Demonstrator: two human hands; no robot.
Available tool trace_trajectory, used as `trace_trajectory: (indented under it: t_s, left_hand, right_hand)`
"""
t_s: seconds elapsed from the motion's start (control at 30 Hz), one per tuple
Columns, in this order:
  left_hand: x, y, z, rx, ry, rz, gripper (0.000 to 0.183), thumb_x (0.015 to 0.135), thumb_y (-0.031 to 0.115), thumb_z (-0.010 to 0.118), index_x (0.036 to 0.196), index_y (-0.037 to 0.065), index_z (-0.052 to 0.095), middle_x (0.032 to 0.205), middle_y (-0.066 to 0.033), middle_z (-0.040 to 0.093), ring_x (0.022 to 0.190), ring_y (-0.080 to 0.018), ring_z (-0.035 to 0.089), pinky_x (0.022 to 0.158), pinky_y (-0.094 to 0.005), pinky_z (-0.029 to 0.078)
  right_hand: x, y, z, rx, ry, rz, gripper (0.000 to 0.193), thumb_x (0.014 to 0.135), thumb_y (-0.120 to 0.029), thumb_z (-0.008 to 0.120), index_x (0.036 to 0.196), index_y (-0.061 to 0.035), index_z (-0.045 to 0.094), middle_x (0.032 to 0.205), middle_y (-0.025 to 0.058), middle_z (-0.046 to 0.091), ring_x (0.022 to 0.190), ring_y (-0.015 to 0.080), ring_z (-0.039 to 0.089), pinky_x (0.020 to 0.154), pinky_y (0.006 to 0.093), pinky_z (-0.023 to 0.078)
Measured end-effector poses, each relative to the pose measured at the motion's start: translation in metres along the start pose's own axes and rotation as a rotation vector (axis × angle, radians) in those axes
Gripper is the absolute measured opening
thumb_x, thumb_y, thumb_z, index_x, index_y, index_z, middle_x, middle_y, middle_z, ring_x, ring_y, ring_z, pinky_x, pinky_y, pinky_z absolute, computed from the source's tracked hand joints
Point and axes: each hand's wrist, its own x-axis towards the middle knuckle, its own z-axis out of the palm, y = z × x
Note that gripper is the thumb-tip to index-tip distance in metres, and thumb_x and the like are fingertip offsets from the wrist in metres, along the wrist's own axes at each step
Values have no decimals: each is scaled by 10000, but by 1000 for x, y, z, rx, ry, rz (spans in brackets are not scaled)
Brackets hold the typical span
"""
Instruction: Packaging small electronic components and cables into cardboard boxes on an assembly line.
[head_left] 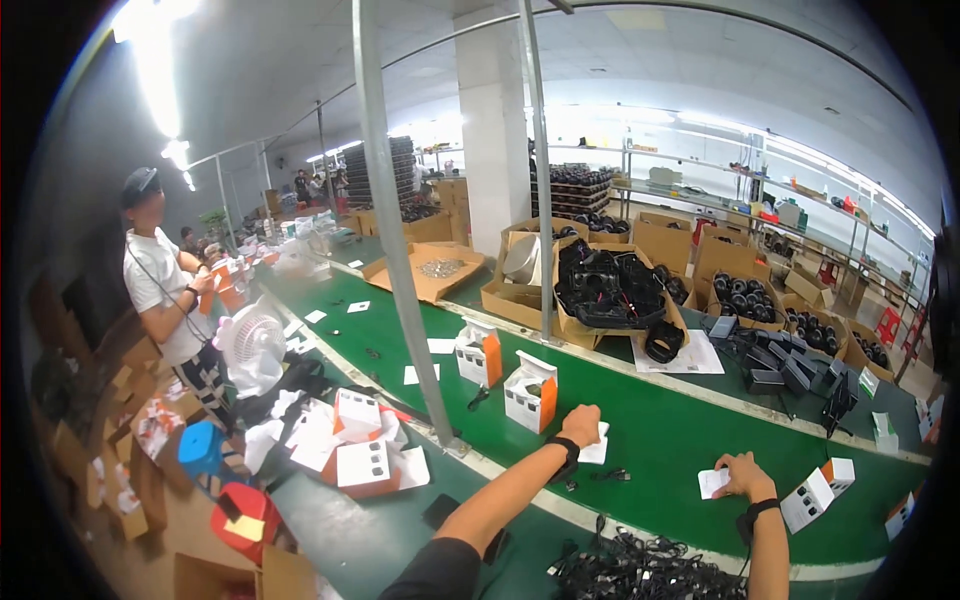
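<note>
My left hand (pixel 580 426) is over the green belt (pixel 640 420), its fingers bent and closed at a small white leaflet (pixel 597 446); the fingertips are partly hidden. My right hand (pixel 747 475) pinches another small white leaflet (pixel 713 484) between thumb and fingers, just above the belt. Left of my left hand stands a white and orange box (pixel 530 394) with its lid up, and a similar box (pixel 478 354) is behind it. To the right of my right hand, an open white box (pixel 807 500) leans beside another box (pixel 842 474). A short black cable (pixel 612 475) lies between my hands.
Nearest me is a heap of black cables (pixel 640 570). A metal post (pixel 400 250) rises at the belt's near edge. Beyond the belt sit a carton of black parts (pixel 610 285) and several dark boxes (pixel 790 370). A person (pixel 170 270) stands left by a fan (pixel 250 340).
</note>
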Motion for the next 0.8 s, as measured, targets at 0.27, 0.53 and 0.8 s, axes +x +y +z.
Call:
trace_trajectory:
  t_s: [0.27,0.53,0.8]
  left_hand:
    - [-146,17,-102,-606,-19,458,415,870,243,906,1192,24,762,1087,-123,795,982,-219,757,895,-353,576]
    - [-323,37,-161,-1065,181,-68,289,1047,25,676,1329,-17,725,1169,-76,773,1038,-107,712,895,-290,576]
    - [-455,57,-150,-1267,444,0,361,1100,182,666,1418,13,655,1325,-70,721,1186,-126,664,1028,-301,532]
  right_hand:
    - [-59,-2,-19,47,70,-70,552,658,-393,1009,1038,-73,768,1035,180,747,1045,367,701,968,494,574]
    - [-169,-298,-138,825,-11,-596,513,833,-235,968,1201,-54,660,1066,125,801,1010,228,799,864,351,619]
    - [-219,-447,-118,270,307,-767,468,887,-290,879,1258,-90,675,1216,133,621,1043,336,708,777,431,652]
